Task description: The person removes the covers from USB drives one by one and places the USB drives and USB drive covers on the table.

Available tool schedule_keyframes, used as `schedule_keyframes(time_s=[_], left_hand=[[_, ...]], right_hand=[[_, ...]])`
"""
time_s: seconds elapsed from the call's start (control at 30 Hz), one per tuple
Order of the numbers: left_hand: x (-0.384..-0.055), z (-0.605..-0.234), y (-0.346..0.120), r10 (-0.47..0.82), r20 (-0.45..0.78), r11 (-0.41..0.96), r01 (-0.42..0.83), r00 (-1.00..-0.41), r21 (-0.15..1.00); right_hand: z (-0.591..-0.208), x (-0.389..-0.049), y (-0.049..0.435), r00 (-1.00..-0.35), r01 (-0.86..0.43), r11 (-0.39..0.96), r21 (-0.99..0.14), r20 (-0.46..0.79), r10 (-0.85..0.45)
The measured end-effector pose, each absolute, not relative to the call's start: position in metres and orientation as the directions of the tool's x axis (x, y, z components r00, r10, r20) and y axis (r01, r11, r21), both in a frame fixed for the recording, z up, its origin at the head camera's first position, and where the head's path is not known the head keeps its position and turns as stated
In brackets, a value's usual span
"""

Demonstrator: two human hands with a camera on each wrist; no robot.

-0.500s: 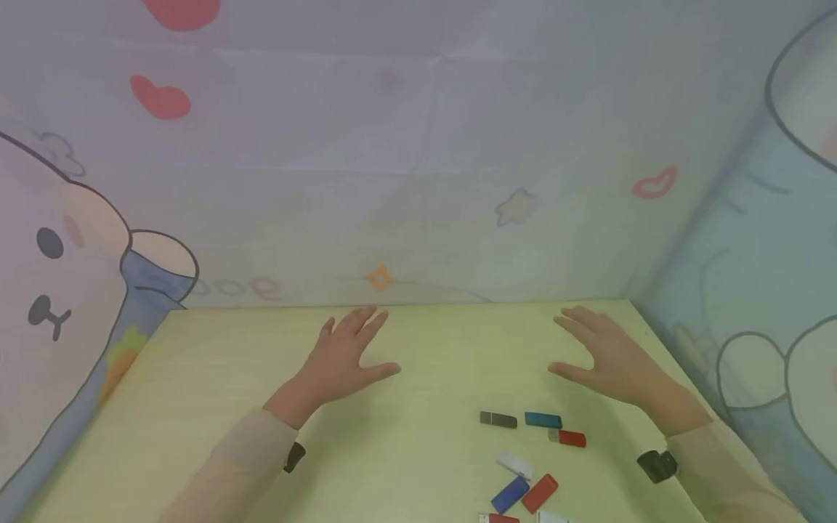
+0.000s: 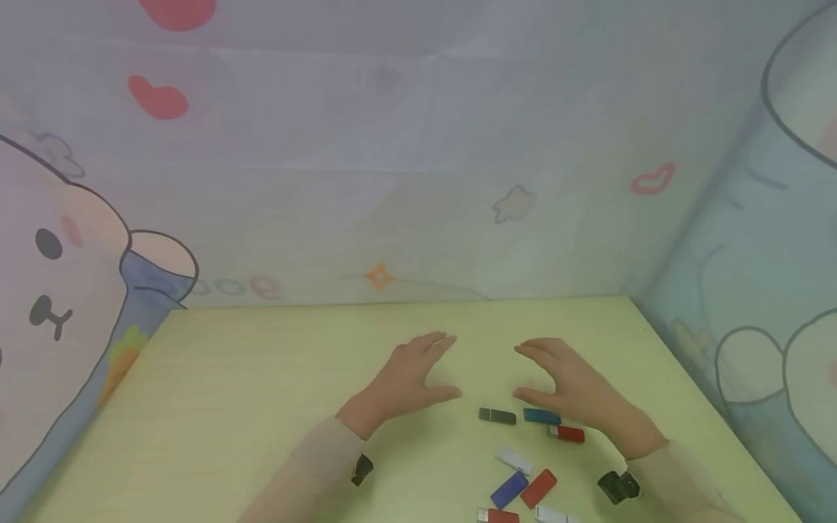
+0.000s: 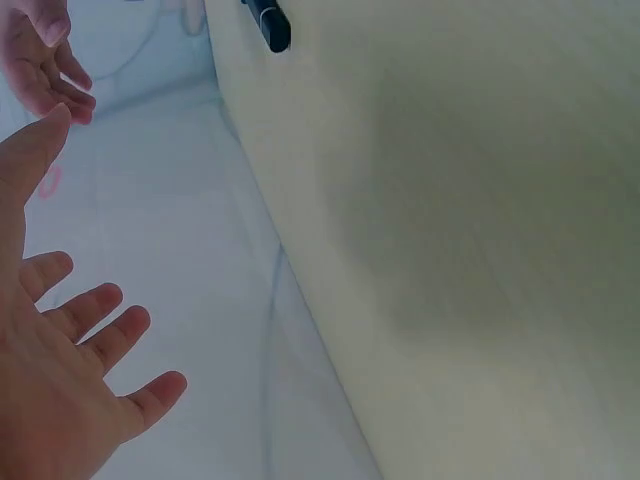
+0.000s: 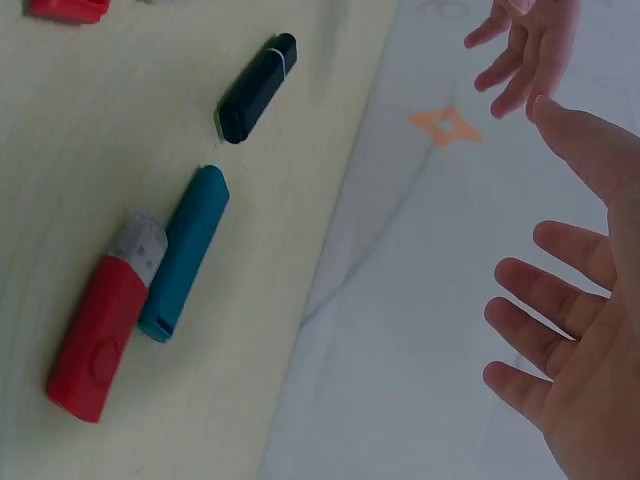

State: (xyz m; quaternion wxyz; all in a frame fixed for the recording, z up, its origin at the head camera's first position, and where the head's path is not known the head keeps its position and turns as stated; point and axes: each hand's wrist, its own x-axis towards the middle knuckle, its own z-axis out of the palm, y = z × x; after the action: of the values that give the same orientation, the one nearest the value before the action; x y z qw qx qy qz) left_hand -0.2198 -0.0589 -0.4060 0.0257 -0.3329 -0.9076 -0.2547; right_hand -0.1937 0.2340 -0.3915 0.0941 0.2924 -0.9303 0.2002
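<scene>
Both hands hover above the pale table with nothing in them. My left hand (image 2: 407, 378) has its fingers spread and its thumb pointing right, left of the USB sticks. Facing it, my right hand (image 2: 575, 381) has loosely bent fingers and its thumb pointing left. Nearest to the right hand lie a teal USB stick (image 2: 541, 416) and a red USB stick (image 2: 567, 434) with a clear cap or plug end. A black USB stick (image 2: 497, 416) lies between the hands, closer to me. In the right wrist view, the teal stick (image 4: 188, 255) lies against the red one (image 4: 98, 340).
Nearer the front lie a white USB stick (image 2: 514, 460), a blue one (image 2: 508, 490), a red one (image 2: 539, 488), another red one (image 2: 498, 516) and another white one (image 2: 552, 515). Behind the table (image 2: 261, 378) hangs a printed cloth (image 2: 418, 145).
Both hands have moved inward toward each other and slightly closer to me. The USB sticks lie as before.
</scene>
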Motion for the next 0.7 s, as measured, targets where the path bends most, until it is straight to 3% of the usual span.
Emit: schedule_keyframes(time_s=[0.2,0.47,0.7], left_hand=[[-0.219,-0.426,-0.041,0.602,0.171,0.644,0.601,-0.780,0.473],[-0.219,-0.442,-0.021,0.603,0.109,0.670,0.576,-0.790,0.468],[-0.219,-0.454,-0.008,0.603,0.027,0.698,0.544,-0.797,0.467]], right_hand=[[-0.410,-0.191,0.225,-0.798,-0.600,0.732,-0.322,0.298,-0.524],[-0.429,-0.192,0.219,-0.822,-0.569,0.736,-0.368,0.218,-0.526],[-0.443,-0.197,0.217,-0.804,-0.581,0.710,-0.397,0.151,-0.575]])
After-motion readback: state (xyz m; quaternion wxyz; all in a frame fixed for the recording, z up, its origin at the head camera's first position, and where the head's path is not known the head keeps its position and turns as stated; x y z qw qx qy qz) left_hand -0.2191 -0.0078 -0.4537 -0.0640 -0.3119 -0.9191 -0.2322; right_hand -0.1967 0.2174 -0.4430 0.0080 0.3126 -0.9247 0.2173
